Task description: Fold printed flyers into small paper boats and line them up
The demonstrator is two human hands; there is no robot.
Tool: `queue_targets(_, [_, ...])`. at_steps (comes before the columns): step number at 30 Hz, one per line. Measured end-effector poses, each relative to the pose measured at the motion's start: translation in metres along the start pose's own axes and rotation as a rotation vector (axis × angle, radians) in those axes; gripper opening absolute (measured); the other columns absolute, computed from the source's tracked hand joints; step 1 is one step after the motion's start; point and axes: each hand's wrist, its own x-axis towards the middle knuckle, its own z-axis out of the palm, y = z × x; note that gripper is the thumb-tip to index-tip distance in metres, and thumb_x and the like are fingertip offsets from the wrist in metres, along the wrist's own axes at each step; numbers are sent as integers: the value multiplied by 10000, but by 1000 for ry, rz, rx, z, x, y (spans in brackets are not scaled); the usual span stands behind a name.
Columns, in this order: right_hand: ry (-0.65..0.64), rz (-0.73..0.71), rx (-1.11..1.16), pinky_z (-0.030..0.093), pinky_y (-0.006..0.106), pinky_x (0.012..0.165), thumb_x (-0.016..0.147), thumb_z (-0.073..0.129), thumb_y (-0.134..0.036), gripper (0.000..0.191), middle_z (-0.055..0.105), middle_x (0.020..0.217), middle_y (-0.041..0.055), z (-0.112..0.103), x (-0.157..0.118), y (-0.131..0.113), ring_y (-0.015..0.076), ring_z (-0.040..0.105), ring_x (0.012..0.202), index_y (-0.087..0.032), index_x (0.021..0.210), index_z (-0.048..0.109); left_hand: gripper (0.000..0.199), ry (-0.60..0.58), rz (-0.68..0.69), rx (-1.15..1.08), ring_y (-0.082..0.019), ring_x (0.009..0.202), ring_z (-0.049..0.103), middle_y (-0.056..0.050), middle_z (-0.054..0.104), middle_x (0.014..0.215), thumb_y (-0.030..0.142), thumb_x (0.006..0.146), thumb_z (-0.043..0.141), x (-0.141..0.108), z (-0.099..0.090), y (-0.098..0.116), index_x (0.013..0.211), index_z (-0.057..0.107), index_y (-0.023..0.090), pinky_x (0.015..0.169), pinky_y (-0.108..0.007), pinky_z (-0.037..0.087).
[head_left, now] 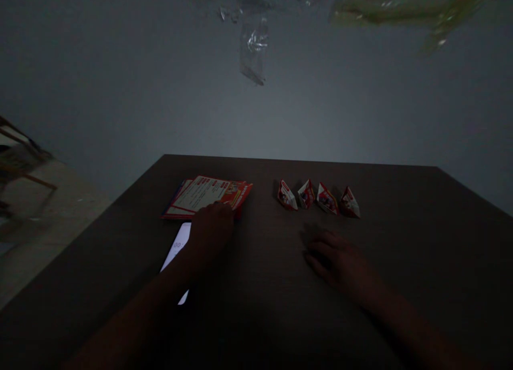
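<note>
Both forearms come in from the bottom edge, very dim light. Left hand point(210, 225): fingers reach forward onto the near edge of the stack of red-and-white paper sheets point(206, 196); touching it, but too dark to tell if they're pinching a sheet or just lying on top. Right hand point(334, 257): palm down on the counter point(420, 263), fingers loosely spread, gripping nothing, sitting just short of the row of four small folded paper pieces point(318, 198) and not touching them. Under the left wrist lies a lit phone point(178, 247), screen up, partly covered by the arm, just beside the near edge of the stack. Stack is at the far left of the counter, slightly fanned; the four folded pieces stand in a line to its right, near each other but apart. Behind: plain wall, clear plastic film point(254, 49) and something greenish hanging at top, blurred; wooden chair legs point(24, 161) off to the left. Risks, as I read it: fanned stack could slide or shed several sheets if the left fingers drag instead of lifting one; left forearm could nudge the phone; folded pieces look light, so a sweep of the right hand would topple them; poor light makes edges hard to judge.
</note>
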Motion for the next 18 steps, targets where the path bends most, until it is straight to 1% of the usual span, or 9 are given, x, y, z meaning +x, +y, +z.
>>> queue_targets(4, [-2, 4, 6, 484, 394, 815, 892, 490, -294, 196, 626, 992, 83, -2, -1, -1, 244, 572, 924, -199, 954, 651, 289, 54, -34, -35, -269, 768, 667, -106, 710, 841, 269, 882, 412, -2, -4, 2, 838, 669, 144, 644, -337, 462])
queue_targets(7, [-6, 2, 15, 481, 397, 818, 888, 493, -290, 193, 625, 992, 79, -3, -2, -1, 244, 571, 927, -205, 965, 649, 228, 105, -13, -81, -222, 805, 662, -67, 711, 876, 288, 874, 463, -9, -7, 8, 840, 657, 173, 677, -299, 454])
queue_targets(9, [-11, 1, 22, 483, 396, 811, 889, 491, -287, 197, 625, 987, 82, -3, -2, -1, 243, 575, 916, -204, 969, 650, 186, 168, 49, -159, -211, 760, 656, -57, 699, 831, 270, 859, 499, -16, -10, 14, 792, 640, 167, 633, -289, 446])
queue_targets(12, [-5, 2, 42, 479, 404, 819, 883, 498, -282, 196, 626, 994, 90, -2, -1, -1, 246, 579, 916, -205, 971, 655, 150, 245, 171, -214, -198, 678, 633, -45, 668, 754, 218, 850, 506, -30, -11, 27, 752, 602, 159, 576, -283, 434])
queue_targets(14, [0, 3, 86, 470, 413, 840, 878, 507, -280, 199, 631, 1004, 95, -2, 0, -2, 253, 580, 936, -204, 978, 661, 109, 296, 288, -277, -177, 651, 620, -38, 654, 751, 167, 844, 494, -43, -9, 38, 782, 584, 161, 550, -261, 429])
queue_targets(16, [15, 11, 183, 457, 425, 870, 869, 520, -269, 200, 639, 1014, 101, -2, 1, -5, 260, 580, 960, -201, 986, 666, 85, 291, 422, -355, -168, 661, 620, -45, 653, 782, 126, 827, 488, -57, -5, 51, 851, 563, 157, 551, -248, 443])
queue_targets(17, [24, 22, 262, 452, 429, 882, 862, 528, -261, 202, 641, 1026, 103, -2, 2, -7, 262, 581, 976, -201, 996, 667, 89, 312, 460, -398, -165, 662, 620, -51, 653, 782, 116, 832, 471, -64, -2, 58, 856, 547, 155, 556, -246, 451])
queue_targets(18, [33, 37, 367, 449, 431, 892, 853, 537, -253, 205, 644, 1036, 102, -2, 2, -8, 262, 584, 987, -203, 1005, 665, 91, 310, 494, -456, -159, 664, 621, -54, 653, 784, 112, 842, 455, -71, 1, 65, 868, 531, 155, 571, -243, 460])
